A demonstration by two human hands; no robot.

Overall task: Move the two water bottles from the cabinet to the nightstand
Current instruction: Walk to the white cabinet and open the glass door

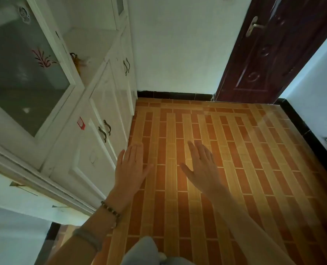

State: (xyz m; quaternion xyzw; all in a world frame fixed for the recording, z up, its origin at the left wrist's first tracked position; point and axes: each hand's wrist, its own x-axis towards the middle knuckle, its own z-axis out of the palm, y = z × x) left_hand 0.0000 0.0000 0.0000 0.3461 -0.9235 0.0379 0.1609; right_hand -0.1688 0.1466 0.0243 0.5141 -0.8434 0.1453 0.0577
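Both hands are held out flat over the tiled floor (216, 150), palms down and fingers spread, grasping nothing. The left hand (131, 169) hangs just beside the lower doors of the white cabinet (86, 150), close to but not touching them; its wrist carries a dark beaded bracelet (111, 211), with a pale bangle (88, 240) further up the forearm. The right hand (202, 167) floats on the side of the left hand away from the cabinet, a short gap between the two thumbs. The cabinet runs along the wall to the corner, with a frosted glass door (25, 73) painted with a red plant motif above, an open shelf niche beyond it, and paired dark handles (105, 130) on the doors below. No water bottle can be made out on or in the cabinet; a small orange-brown object (76, 61) in the niche is too blurred to identify. Well apart from the cabinet, past the white wall, stands a dark red door (273, 54) with a metal lever handle.
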